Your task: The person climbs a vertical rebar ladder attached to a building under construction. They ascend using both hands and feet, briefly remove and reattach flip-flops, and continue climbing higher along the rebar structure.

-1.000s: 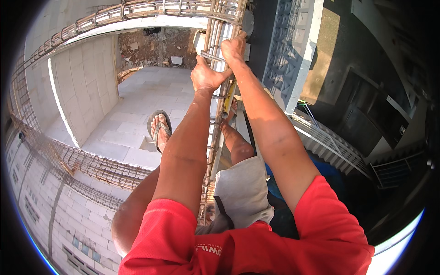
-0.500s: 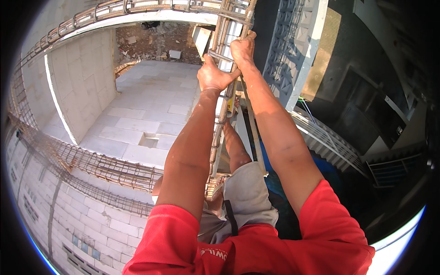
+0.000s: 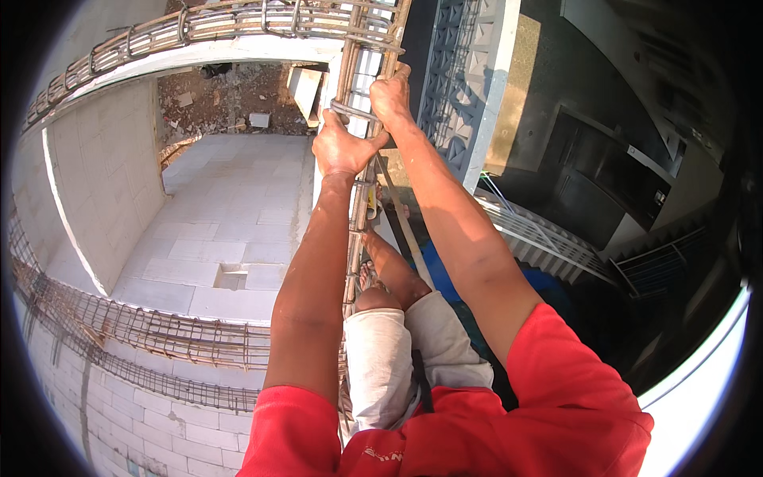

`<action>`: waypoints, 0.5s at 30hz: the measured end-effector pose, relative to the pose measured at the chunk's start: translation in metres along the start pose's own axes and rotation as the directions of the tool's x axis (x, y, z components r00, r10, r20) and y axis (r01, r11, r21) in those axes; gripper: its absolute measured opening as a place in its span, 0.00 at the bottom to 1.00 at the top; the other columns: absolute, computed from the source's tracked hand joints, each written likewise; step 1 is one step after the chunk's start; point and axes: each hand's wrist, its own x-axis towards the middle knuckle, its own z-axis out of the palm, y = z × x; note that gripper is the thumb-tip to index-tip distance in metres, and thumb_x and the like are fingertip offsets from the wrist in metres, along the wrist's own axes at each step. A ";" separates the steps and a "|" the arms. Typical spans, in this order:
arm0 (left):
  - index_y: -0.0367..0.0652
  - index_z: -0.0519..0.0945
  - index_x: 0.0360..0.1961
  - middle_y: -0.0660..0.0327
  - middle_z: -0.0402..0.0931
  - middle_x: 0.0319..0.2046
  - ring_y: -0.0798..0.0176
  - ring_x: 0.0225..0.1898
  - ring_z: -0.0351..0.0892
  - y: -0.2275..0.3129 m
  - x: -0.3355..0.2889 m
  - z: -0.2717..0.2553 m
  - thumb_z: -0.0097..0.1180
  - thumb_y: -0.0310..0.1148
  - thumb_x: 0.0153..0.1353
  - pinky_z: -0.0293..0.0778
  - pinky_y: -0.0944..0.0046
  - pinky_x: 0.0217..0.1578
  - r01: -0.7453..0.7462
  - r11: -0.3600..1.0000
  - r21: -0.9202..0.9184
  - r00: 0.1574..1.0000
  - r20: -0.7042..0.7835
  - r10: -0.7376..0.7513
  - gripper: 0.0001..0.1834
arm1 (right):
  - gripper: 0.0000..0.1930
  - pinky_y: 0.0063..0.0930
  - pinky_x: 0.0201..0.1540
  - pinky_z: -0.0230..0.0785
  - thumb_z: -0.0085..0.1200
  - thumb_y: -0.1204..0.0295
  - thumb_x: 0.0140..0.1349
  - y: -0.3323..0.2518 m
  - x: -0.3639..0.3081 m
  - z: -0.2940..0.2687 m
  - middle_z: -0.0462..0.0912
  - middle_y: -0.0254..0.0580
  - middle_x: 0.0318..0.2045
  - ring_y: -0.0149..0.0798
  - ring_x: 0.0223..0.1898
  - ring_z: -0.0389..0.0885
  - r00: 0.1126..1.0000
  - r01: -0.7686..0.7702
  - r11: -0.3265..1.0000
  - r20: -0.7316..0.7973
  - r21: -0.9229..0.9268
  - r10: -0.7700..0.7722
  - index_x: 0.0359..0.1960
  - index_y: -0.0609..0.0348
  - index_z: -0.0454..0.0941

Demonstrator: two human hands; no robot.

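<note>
A long rusty rebar cage (image 3: pixel 348 73) runs away from me along the top of a narrow wall. My left hand (image 3: pixel 346 149) is closed on the cage's bars, just on the near side of a bent steel stirrup (image 3: pixel 355 111); its thumb points to the right. A little farther away, my right hand (image 3: pixel 391 99) is wrapped in a fist around the cage's right-hand bar. Both palms and most of the fingertips are hidden. Below my hands, my bent legs in light shorts (image 3: pixel 380 358) sit close against the cage.
Another rebar cage (image 3: pixel 230 20) crosses the far side, and more cages (image 3: pixel 175 326) span the left. Down on the left is a pale block wall (image 3: pixel 214 191). At right stand grey patterned vent blocks (image 3: pixel 457 95), a white metal railing (image 3: pixel 540 230) and a deep drop.
The view has shifted, so the hands and cage appear farther left and slightly lower. My left knee now shows beside the cage. Both hands keep their hold near the same stirrup.
</note>
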 end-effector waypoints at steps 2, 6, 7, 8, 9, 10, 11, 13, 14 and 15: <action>0.38 0.74 0.49 0.47 0.88 0.39 0.44 0.44 0.91 0.003 0.000 0.001 0.81 0.61 0.35 0.86 0.50 0.50 0.023 1.000 0.018 1.000 0.003 -0.023 0.47 | 0.32 0.48 0.71 0.66 0.48 0.80 0.56 0.003 0.004 -0.002 0.75 0.82 0.59 0.74 0.64 0.76 1.000 -0.008 1.000 0.015 -0.004 0.008 0.65 0.80 0.59; 0.38 0.75 0.48 0.47 0.88 0.39 0.44 0.43 0.91 0.004 -0.001 0.001 0.82 0.60 0.34 0.85 0.51 0.50 0.017 1.000 -0.013 1.000 0.010 -0.016 0.47 | 0.35 0.49 0.70 0.69 0.49 0.80 0.57 0.012 0.010 -0.002 0.77 0.82 0.58 0.74 0.63 0.77 1.000 0.020 0.999 0.011 -0.039 -0.019 0.67 0.79 0.57; 0.38 0.75 0.48 0.47 0.88 0.39 0.44 0.43 0.91 0.003 -0.001 0.002 0.82 0.60 0.34 0.85 0.51 0.50 0.023 1.000 -0.008 1.000 0.008 -0.022 0.47 | 0.35 0.50 0.69 0.70 0.49 0.80 0.57 0.009 0.008 -0.002 0.77 0.82 0.58 0.74 0.63 0.77 1.000 0.006 0.999 0.017 -0.047 -0.005 0.67 0.79 0.57; 0.38 0.75 0.48 0.47 0.88 0.38 0.44 0.43 0.91 0.001 0.000 0.003 0.82 0.59 0.34 0.85 0.51 0.49 0.029 1.000 -0.004 1.000 0.007 -0.029 0.47 | 0.34 0.50 0.69 0.70 0.50 0.80 0.57 0.007 0.006 -0.002 0.77 0.82 0.58 0.74 0.62 0.78 1.000 -0.008 0.998 0.023 -0.054 0.009 0.67 0.79 0.57; 0.39 0.75 0.48 0.48 0.88 0.38 0.44 0.42 0.91 -0.001 0.000 0.003 0.82 0.59 0.34 0.85 0.51 0.48 0.013 0.999 -0.037 1.000 -0.007 -0.013 0.47 | 0.33 0.49 0.68 0.71 0.50 0.80 0.57 0.004 0.004 0.000 0.78 0.82 0.57 0.74 0.62 0.78 1.000 -0.011 0.997 -0.006 -0.078 0.011 0.66 0.79 0.59; 0.39 0.75 0.48 0.48 0.88 0.38 0.44 0.42 0.91 0.000 -0.001 0.002 0.81 0.59 0.34 0.85 0.51 0.48 0.012 1.000 -0.029 1.000 -0.002 -0.012 0.47 | 0.33 0.49 0.68 0.71 0.50 0.79 0.57 0.003 0.003 -0.002 0.78 0.82 0.57 0.74 0.61 0.78 1.000 -0.011 0.998 -0.002 -0.067 0.011 0.66 0.79 0.59; 0.39 0.75 0.48 0.48 0.88 0.38 0.44 0.42 0.91 0.001 -0.001 0.001 0.81 0.59 0.34 0.85 0.50 0.48 0.012 1.000 -0.021 1.000 0.004 -0.012 0.47 | 0.33 0.49 0.68 0.71 0.50 0.79 0.57 0.002 0.002 -0.003 0.78 0.82 0.57 0.74 0.61 0.79 1.000 -0.011 0.998 0.002 -0.055 0.012 0.66 0.79 0.59; 0.39 0.75 0.48 0.48 0.88 0.38 0.45 0.42 0.91 0.003 -0.001 0.000 0.81 0.60 0.34 0.85 0.51 0.48 0.010 1.000 -0.013 1.000 0.005 -0.010 0.47 | 0.33 0.49 0.68 0.71 0.50 0.79 0.57 0.001 0.003 -0.005 0.79 0.81 0.56 0.74 0.60 0.79 1.000 -0.004 0.998 -0.002 -0.062 0.004 0.66 0.78 0.59; 0.39 0.75 0.47 0.48 0.88 0.37 0.45 0.41 0.91 0.004 -0.002 0.000 0.81 0.60 0.34 0.85 0.51 0.48 0.007 1.000 -0.013 1.000 0.000 -0.007 0.46 | 0.33 0.49 0.68 0.72 0.50 0.79 0.57 0.002 0.003 -0.005 0.79 0.80 0.56 0.74 0.60 0.80 1.000 0.004 0.997 -0.011 -0.080 -0.005 0.66 0.78 0.60; 0.39 0.75 0.47 0.48 0.88 0.37 0.45 0.41 0.91 0.006 -0.001 0.000 0.81 0.60 0.34 0.85 0.51 0.47 0.005 1.000 -0.013 1.000 -0.005 -0.005 0.46 | 0.33 0.49 0.68 0.72 0.50 0.79 0.57 0.001 0.004 -0.005 0.80 0.80 0.56 0.74 0.60 0.80 1.000 0.012 0.995 -0.020 -0.098 -0.014 0.66 0.78 0.60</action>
